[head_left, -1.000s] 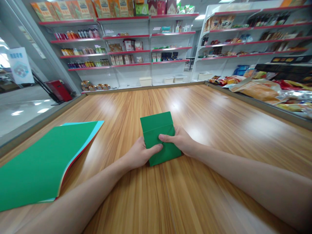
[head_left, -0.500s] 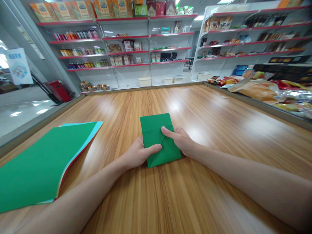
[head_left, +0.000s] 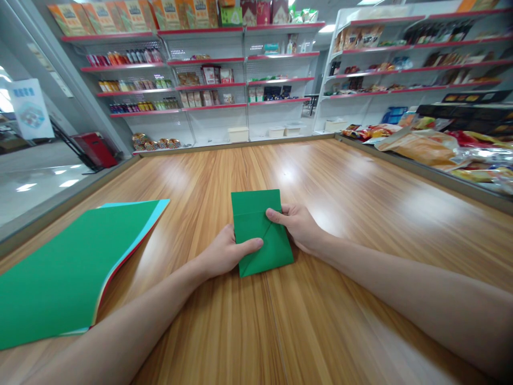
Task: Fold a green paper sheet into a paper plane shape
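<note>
Left hand point(head_left: 224, 252) gripping left side of a folded green paper envelope point(head_left: 260, 227), thumb flat on front, fingers mostly hidden behind. Right hand point(head_left: 301, 225) pinching upper right edge, thumb on front, fingertips out of sight behind. Envelope sits between both hands, over middle of wood-grain table point(head_left: 320, 182), tipped slightly, top end pointing away from person; can't tell if bottom edge touches wood. Horizontal crease near its top, diagonal fold line running between the thumbs. Table seam passes under it toward person. Open wood on all sides of envelope: wide stretch right, long stretch ahead to raised far rim point(head_left: 240, 144), narrower strip left. That left strip ends at a stack of colored paper sheets point(head_left: 80, 267), green on top, light blue and red showing along right edge, near right corner close to left forearm. Beyond right rim, heaped snack packages point(head_left: 428, 147), right by the edge. Past far rim, shelving unit point(head_left: 208, 127) with red-edged shelves, bottles and boxes; second shelving unit point(head_left: 377, 51) farther right. Red case point(head_left: 94, 149) on floor, left.
</note>
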{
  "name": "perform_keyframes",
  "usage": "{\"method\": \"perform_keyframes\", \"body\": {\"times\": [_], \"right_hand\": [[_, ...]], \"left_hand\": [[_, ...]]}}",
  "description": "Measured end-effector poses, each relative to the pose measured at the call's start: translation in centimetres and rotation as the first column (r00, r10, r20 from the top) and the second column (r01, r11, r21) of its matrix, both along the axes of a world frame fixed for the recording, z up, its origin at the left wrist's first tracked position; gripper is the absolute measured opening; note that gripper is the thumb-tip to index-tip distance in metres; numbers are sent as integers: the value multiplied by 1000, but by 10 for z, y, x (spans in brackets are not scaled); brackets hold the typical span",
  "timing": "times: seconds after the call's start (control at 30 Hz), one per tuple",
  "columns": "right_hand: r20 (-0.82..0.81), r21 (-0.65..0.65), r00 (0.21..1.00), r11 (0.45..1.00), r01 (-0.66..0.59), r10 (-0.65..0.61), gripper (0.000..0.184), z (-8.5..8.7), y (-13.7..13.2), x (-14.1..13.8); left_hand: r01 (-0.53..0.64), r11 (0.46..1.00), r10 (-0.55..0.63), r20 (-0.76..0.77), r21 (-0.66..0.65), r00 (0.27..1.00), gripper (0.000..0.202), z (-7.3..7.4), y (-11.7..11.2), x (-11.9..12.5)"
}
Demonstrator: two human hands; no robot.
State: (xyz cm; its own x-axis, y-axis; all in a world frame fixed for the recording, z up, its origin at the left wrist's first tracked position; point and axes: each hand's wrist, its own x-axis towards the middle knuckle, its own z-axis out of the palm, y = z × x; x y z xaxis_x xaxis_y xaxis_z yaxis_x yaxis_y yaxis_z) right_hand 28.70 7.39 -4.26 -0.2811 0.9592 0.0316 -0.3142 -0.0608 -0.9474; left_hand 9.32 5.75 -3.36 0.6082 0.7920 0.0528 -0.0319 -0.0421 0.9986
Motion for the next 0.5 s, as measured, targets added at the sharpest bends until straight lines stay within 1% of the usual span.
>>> {"method": "perform_keyframes", "body": {"times": [0.07, 0.2, 0.27, 0.37, 0.43, 0.5], "right_hand": [[-12, -18, 1000, 1000, 12, -12, 36, -1, 1, 0], [-5, -44, 994, 993, 112, -112, 45, -3, 5, -1], [5, -41, 991, 990, 137, -137, 46, -3, 6, -1], [23, -31, 995, 994, 102, -101, 48, -2, 4, 0], [44, -23, 998, 999, 36, -35, 46, -1, 1, 0], [44, -18, 999, 1000, -15, 16, 43, 2, -2, -1]], "left_hand": [[1, 1000, -1, 1, -3, 1000, 41, 0, 0, 0], [17, 1000, -17, 3, -9, 1000, 41, 0, -1, 1], [8, 1000, -8, 2, -18, 1000, 41, 1, -1, 1], [-17, 1000, 17, 6, -15, 1000, 40, 1, -1, 1], [-32, 999, 32, 16, -6, 999, 39, 2, -2, 2], [-45, 999, 45, -13, -10, 999, 35, 2, -2, 2]]}}
